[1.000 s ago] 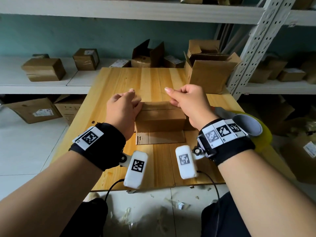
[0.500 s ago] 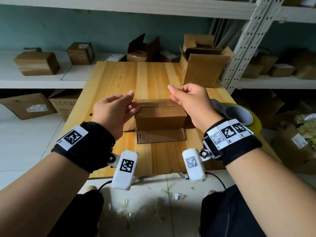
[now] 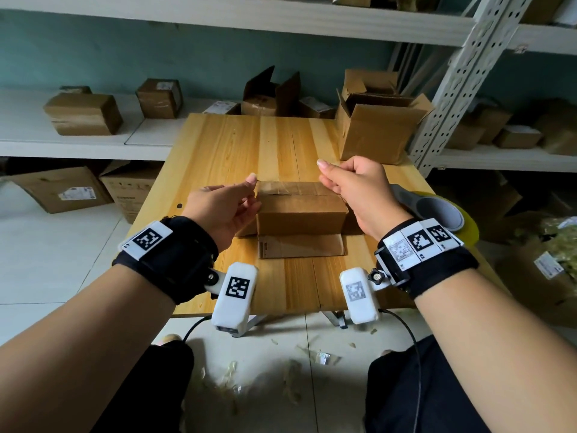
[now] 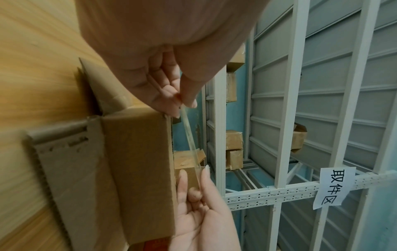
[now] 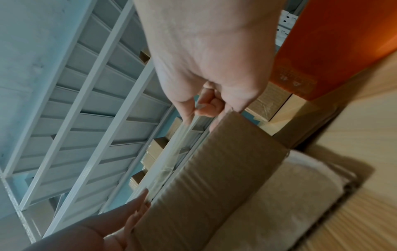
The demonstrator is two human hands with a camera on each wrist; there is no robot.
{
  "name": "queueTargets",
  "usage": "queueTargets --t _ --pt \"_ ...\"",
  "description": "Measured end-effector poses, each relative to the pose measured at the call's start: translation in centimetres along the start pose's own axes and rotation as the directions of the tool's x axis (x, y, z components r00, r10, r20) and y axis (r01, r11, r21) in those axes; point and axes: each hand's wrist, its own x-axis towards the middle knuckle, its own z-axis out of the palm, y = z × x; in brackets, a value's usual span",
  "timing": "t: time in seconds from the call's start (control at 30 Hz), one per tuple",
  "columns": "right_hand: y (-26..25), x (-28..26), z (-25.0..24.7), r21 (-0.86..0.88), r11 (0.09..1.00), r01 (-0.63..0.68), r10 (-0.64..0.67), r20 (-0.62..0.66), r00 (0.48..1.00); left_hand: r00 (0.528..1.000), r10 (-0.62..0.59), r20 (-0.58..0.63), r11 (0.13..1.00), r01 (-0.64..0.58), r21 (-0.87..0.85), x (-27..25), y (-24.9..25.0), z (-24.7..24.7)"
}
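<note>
Parcel storeroom, pickup point: white steel shelves (image 3: pixel 37 148) stacked with labelled cartons (image 3: pixel 82 114), more on floor (image 3: pixel 46 260); box (image 3: pixel 301 214) and tape roll (image 3: pixel 443 210) on wooden table (image 3: pixel 224 151); paper sign (image 4: pixel 334 185) reads 取件区

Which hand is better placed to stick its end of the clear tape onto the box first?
Probably the left hand: its fingers pinch the clear tape just at the top edge of the box. The right hand holds its end a little farther off the box.

Teal wall (image 3: pixel 125 51), white shelving (image 3: pixel 218 17), tiled floor (image 3: pixel 46 260)
</note>
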Motion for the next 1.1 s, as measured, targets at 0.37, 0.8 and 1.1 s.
queueTargets --t 0.37,0.8,1.1 --pt "-0.1 0.2 -0.2 -0.043 0.999 0.015 -0.013 0.04 0.999 0.995 -0.094 -0.021 0.993 0.095 0.065 0.8 -0.5 0.0" --pt "-0.1 -0.1 0.1 -0.068 0.997 0.027 -0.027 0.004 1.0 0.984 -0.161 -0.081 0.975 0.171 0.142 0.6 -1.2 0.4" --pt "-0.1 -0.3 0.2 -0.003 1.0 -0.011 0.011 0.003 1.0 0.992 -0.121 -0.033 0.975 0.125 0.184 1.0 -1.4 0.4"
